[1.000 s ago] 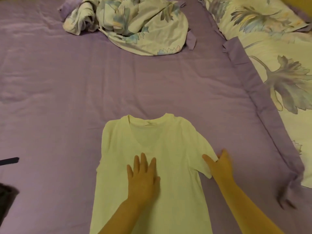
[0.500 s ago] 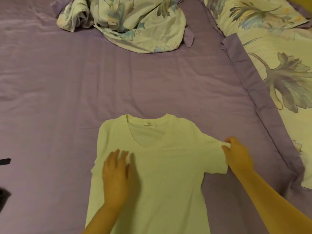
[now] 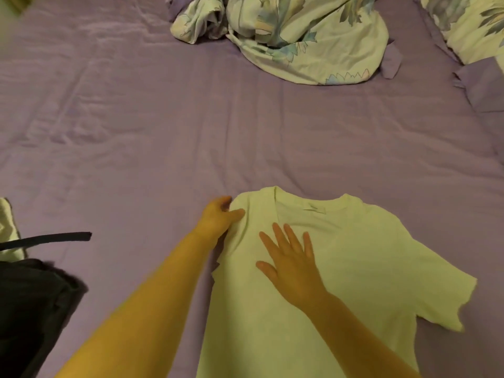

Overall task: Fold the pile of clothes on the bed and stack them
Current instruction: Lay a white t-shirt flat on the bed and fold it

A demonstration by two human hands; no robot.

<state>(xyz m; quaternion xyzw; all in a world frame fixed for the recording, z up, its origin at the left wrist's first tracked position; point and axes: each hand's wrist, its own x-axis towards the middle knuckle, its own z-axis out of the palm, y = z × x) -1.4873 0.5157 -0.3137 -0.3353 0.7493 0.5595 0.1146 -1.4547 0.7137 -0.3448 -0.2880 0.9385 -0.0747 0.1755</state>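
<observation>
A pale yellow T-shirt [image 3: 354,268] lies flat on the purple bed sheet [image 3: 163,132], collar away from me, its right sleeve spread out and its left sleeve tucked under. My left hand [image 3: 218,216] pinches the shirt's left shoulder edge between thumb and fingers. My right hand [image 3: 291,260] lies flat on the chest of the shirt with fingers straight and spread. A dark garment [image 3: 30,304] with a black strap [image 3: 46,240] lies at the left edge, beside a bit of pale cloth [image 3: 8,227].
A crumpled floral bed cover [image 3: 286,36] is bunched at the far middle of the bed. A floral pillow [image 3: 469,25] with a purple border shows at the top right. Bare purple sheet stretches between the shirt and the cover.
The view has swung left. My right hand let go of the right sleeve and came to rest flat on the chest. My left hand moved up to the left shoulder and pinched it.
</observation>
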